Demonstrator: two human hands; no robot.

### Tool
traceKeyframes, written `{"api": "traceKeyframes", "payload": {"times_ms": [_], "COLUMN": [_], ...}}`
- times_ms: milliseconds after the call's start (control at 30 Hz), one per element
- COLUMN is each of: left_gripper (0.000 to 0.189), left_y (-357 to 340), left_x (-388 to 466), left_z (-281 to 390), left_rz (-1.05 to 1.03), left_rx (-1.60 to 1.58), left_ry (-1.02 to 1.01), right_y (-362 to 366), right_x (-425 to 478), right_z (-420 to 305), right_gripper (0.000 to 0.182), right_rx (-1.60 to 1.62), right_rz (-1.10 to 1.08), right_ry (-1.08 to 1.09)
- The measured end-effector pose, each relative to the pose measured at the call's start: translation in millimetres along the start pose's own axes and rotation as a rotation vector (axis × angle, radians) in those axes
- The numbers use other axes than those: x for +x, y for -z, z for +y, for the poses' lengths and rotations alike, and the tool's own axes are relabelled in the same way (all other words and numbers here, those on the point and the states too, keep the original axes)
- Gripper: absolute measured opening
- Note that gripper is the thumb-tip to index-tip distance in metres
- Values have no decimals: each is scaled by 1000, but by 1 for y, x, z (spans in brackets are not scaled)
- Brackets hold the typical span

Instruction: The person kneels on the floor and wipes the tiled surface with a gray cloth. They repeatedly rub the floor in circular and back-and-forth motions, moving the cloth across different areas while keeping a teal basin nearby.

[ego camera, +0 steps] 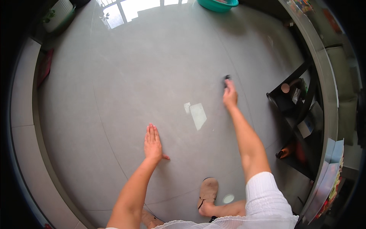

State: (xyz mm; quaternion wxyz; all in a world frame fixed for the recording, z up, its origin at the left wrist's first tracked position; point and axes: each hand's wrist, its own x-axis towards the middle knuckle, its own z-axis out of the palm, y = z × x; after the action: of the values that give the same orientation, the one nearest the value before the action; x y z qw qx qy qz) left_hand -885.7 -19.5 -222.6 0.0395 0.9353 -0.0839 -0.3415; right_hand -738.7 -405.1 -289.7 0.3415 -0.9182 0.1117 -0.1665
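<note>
My right hand (230, 94) is shut on a small black object (227, 78), blurred and mostly covered by the fingers, so its kind is unclear. It is low over the grey tiled floor (160, 80), at the end of my outstretched arm. Nearer to me, my left hand (153, 144) is spread palm down with nothing in it. Its long fingers point ahead and the thumb sticks out to the right. Whether this palm rests on the floor cannot be made out. Pale bright patches (198, 116) between the hands look like reflections on the glossy tiles.
A turquoise basin (218, 5) stands at the far edge. On the right is a table with a dark lower shelf (288, 106) holding small items. A white planter (58, 15) is at far left, near a red flat object (45, 68). My tan clog (208, 189) is below.
</note>
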Motion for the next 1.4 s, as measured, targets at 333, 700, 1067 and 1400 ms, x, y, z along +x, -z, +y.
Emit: {"api": "traceKeyframes", "payload": {"times_ms": [333,700,1067,1400], "left_gripper": [170,169,167,161], "left_y": [-26,-26,-13,-5], "left_x": [5,12,0,-1], "left_z": [-25,-8,-14,-7], "left_rz": [38,109,82,30], "left_rx": [-33,-54,3,110], "left_ry": [13,-93,16,-1], "right_y": [-60,58,64,-4], "right_x": [-219,-127,-233,-320], "right_z": [-131,58,-45,-78], "right_gripper": [44,37,42,36], "right_rx": [284,-294,326,14], "right_rz": [-590,211,-75,11], "right_ry": [338,-71,-311,-122]}}
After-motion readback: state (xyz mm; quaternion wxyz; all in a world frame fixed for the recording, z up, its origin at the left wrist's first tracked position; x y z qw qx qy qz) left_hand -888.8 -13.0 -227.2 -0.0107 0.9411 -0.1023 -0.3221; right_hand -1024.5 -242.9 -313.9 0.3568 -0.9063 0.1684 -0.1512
